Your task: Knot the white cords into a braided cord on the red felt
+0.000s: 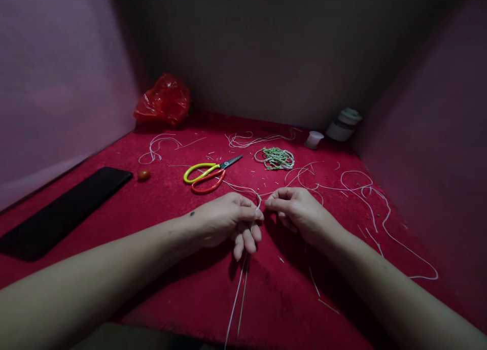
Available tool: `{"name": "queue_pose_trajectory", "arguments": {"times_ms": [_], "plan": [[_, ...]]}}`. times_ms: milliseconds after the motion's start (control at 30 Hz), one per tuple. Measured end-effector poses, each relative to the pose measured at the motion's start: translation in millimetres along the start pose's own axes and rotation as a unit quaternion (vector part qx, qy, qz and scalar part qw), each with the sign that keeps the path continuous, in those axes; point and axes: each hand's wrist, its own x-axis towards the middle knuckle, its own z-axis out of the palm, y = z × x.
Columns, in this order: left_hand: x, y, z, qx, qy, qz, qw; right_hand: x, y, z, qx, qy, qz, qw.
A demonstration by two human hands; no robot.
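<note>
Between the thumb and forefinger of my left hand [238,220] a pale cord [259,203] is pinched, with a small knotted part standing up at the fingertips. Two strands, one white [235,299] and one tan-green [243,299], hang from below this hand toward the table's near edge. My right hand [299,208] is closed in a pinch just to the right, where a thin cord end runs to its fingertips. Other strands stretch away left and right from the knot. Scissors [213,175] with one yellow and one red handle lie beyond my left hand.
Green-and-white braided cords [276,158] lie in a pile at the centre back. Loose white cord [384,198] curls on the right. A red plastic bag [163,101], a black slab [68,208], a small orange-brown bead [143,175], a white spool [314,139] and a jar [344,124] surround.
</note>
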Motion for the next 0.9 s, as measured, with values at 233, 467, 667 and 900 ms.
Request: {"name": "queue_pose_trajectory", "arguments": {"times_ms": [233, 467, 667, 900], "plan": [[-4.4, 1.5, 5.7, 0.184, 0.013, -0.027, 0.983, -0.2, -0.2, -1.9, 0.003, -0.03, 0.012, 0.999], [-14.9, 5.0, 5.4, 0.483, 0.202, 0.223, 0.822, -2.3, 0.4, -6.5, -0.022, -0.022, 0.01, 0.999], [-17.2, 2.0, 16.5, 0.188, 0.046, 0.076, 0.978, -3.1, 4.2, -3.1, 0.107, -0.028, -0.006, 0.994], [-0.7, -14.8, 19.9, -0.185, -0.108, 0.044, 0.976, -3.9, 6.9, -2.6, 0.154, -0.045, 0.015, 0.987]]}}
